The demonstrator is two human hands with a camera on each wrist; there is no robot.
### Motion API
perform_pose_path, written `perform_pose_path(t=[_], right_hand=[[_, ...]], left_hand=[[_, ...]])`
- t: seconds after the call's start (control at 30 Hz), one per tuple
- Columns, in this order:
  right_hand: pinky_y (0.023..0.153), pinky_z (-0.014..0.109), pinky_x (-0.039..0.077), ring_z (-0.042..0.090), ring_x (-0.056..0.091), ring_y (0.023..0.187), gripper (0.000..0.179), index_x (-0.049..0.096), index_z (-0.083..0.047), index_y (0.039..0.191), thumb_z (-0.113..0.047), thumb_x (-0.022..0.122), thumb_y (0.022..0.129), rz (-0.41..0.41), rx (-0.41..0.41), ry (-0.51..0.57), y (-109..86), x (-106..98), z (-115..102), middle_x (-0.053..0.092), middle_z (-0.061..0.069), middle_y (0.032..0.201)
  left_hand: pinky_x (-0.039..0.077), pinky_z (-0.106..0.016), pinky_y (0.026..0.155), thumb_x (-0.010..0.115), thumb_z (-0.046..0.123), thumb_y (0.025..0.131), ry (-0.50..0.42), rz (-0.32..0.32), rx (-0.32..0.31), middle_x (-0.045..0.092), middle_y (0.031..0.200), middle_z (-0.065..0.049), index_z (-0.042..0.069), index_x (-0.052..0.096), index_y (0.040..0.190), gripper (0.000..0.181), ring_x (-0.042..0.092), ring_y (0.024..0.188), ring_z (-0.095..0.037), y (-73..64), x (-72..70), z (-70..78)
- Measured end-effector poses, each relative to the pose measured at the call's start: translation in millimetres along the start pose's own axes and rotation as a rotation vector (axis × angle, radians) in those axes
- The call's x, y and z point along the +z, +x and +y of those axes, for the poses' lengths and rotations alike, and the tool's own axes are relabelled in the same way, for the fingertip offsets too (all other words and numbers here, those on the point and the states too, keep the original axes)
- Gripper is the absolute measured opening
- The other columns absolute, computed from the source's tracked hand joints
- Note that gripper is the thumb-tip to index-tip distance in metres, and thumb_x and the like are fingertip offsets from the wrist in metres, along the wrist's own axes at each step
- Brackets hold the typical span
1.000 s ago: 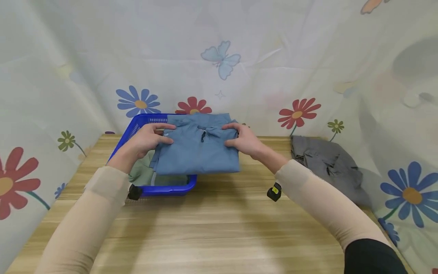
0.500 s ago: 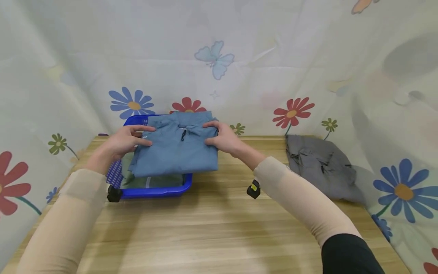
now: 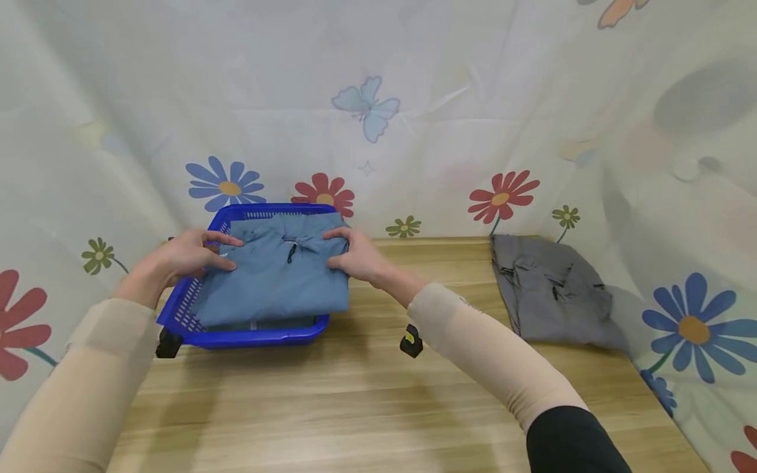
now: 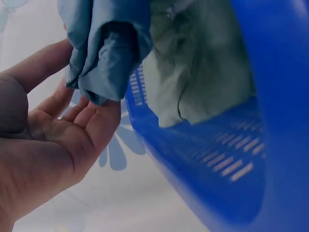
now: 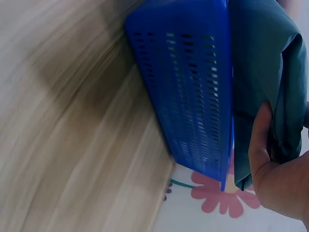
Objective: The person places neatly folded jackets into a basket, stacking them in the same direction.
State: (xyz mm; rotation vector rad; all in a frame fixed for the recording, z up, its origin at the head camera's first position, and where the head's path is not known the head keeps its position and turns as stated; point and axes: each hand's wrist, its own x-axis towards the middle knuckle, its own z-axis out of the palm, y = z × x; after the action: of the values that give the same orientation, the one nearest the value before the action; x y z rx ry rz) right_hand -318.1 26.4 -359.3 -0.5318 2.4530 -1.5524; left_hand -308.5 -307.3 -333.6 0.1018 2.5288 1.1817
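A folded blue jacket (image 3: 278, 282) with a small black zip pull lies level over the blue plastic basket (image 3: 248, 338) in the head view. My left hand (image 3: 186, 256) grips its left edge, thumb and fingers around the folded layers. At the opposite edge my right hand (image 3: 357, 259) pinches the cloth, thumb on top in the head view. The right wrist view has the jacket (image 5: 260, 72) beside the basket's rim, its right part reaching past the wall. Below it, a folded green garment (image 4: 193, 72) lies inside the basket in the left wrist view.
A folded grey garment (image 3: 550, 295) lies at the back right of the wooden table (image 3: 331, 407). Behind the table hangs a white curtain (image 3: 449, 151) printed with flowers and a butterfly. The basket stands near the back left.
Both hands have carried the blue jacket left and lowered it over the basket, so that it now covers most of the green garment. The grey garment has stayed in place.
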Motion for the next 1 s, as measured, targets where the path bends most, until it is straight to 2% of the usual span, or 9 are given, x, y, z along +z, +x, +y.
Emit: perform_pose_path(t=[0.2, 0.27, 0.37, 0.63, 0.7, 0.8, 0.9, 1.0], right_hand=[[0.063, 0.027, 0.051, 0.018, 0.057, 0.077, 0.049, 0.061, -0.007, 0.137, 0.000, 0.071, 0.090, 0.009, -0.010, 0.031, 4.4, 13, 2, 0.060, 0.015, 0.118], [0.062, 0.027, 0.050, 0.018, 0.057, 0.074, 0.049, 0.061, -0.007, 0.137, 0.000, 0.071, 0.089, 0.012, -0.017, 0.039, 6.0, 17, 2, 0.060, 0.015, 0.118], [0.064, 0.027, 0.050, 0.018, 0.057, 0.078, 0.049, 0.061, -0.006, 0.137, 0.001, 0.071, 0.089, 0.017, -0.037, 0.043, 7.3, 20, 0, 0.059, 0.015, 0.125], [0.084, 0.027, 0.049, 0.019, 0.053, 0.110, 0.047, 0.062, -0.008, 0.136, -0.004, 0.072, 0.090, 0.025, -0.054, -0.013, 12.3, 25, -3, 0.052, 0.013, 0.145], [0.090, 0.029, 0.049, 0.020, 0.054, 0.115, 0.049, 0.060, -0.007, 0.139, -0.009, 0.074, 0.092, 0.012, -0.064, -0.056, 14.4, 24, 0, 0.052, 0.013, 0.146], [0.097, 0.035, 0.050, 0.026, 0.054, 0.123, 0.054, 0.055, -0.004, 0.144, -0.018, 0.074, 0.095, 0.002, -0.089, -0.137, 15.4, 19, 3, 0.053, 0.018, 0.145], [0.099, 0.041, 0.049, 0.032, 0.053, 0.126, 0.056, 0.052, -0.002, 0.144, -0.026, 0.072, 0.098, 0.042, -0.098, -0.205, 13.9, 7, 7, 0.054, 0.021, 0.141], [0.095, 0.043, 0.051, 0.031, 0.056, 0.122, 0.052, 0.053, -0.003, 0.142, -0.030, 0.068, 0.099, 0.097, -0.058, -0.212, 11.7, -8, 16, 0.058, 0.021, 0.135]], left_hand=[[0.034, -0.071, 0.106, 0.073, 0.020, 0.097, 0.036, -0.015, 0.003, 0.025, 0.153, -0.036, 0.001, 0.046, 0.151, 0.063, 0.034, 0.134, -0.053, -3.4, -7.2, -9.1], [0.035, -0.070, 0.105, 0.073, 0.020, 0.097, 0.046, -0.011, 0.002, 0.025, 0.152, -0.037, 0.001, 0.046, 0.151, 0.063, 0.034, 0.134, -0.053, -3.7, -9.8, -11.5], [0.035, -0.070, 0.105, 0.072, 0.019, 0.097, 0.051, -0.007, -0.001, 0.022, 0.154, -0.039, 0.001, 0.044, 0.151, 0.064, 0.033, 0.136, -0.055, -4.6, -13.2, -13.5], [0.029, -0.071, 0.109, 0.072, 0.016, 0.097, 0.033, -0.002, -0.019, 0.011, 0.159, -0.041, 0.000, 0.041, 0.152, 0.065, 0.020, 0.143, -0.060, -4.8, -19.2, -15.4], [0.030, -0.070, 0.109, 0.071, 0.016, 0.097, 0.042, 0.009, -0.011, 0.014, 0.158, -0.042, -0.001, 0.040, 0.153, 0.066, 0.022, 0.142, -0.059, -4.9, -19.1, -16.0], [0.028, -0.073, 0.107, 0.071, 0.025, 0.098, 0.104, 0.046, -0.013, 0.016, 0.158, -0.041, 0.000, 0.034, 0.156, 0.074, 0.022, 0.141, -0.061, -6.1, -18.2, -17.7], [0.026, -0.078, 0.104, 0.069, 0.038, 0.098, 0.167, 0.080, -0.019, 0.017, 0.156, -0.042, -0.001, 0.026, 0.159, 0.083, 0.022, 0.138, -0.064, -9.8, -16.5, -15.9], [0.028, -0.078, 0.103, 0.067, 0.043, 0.099, 0.205, 0.099, -0.009, 0.020, 0.154, -0.044, -0.002, 0.028, 0.157, 0.083, 0.024, 0.136, -0.064, -13.9, -12.7, -10.2]])
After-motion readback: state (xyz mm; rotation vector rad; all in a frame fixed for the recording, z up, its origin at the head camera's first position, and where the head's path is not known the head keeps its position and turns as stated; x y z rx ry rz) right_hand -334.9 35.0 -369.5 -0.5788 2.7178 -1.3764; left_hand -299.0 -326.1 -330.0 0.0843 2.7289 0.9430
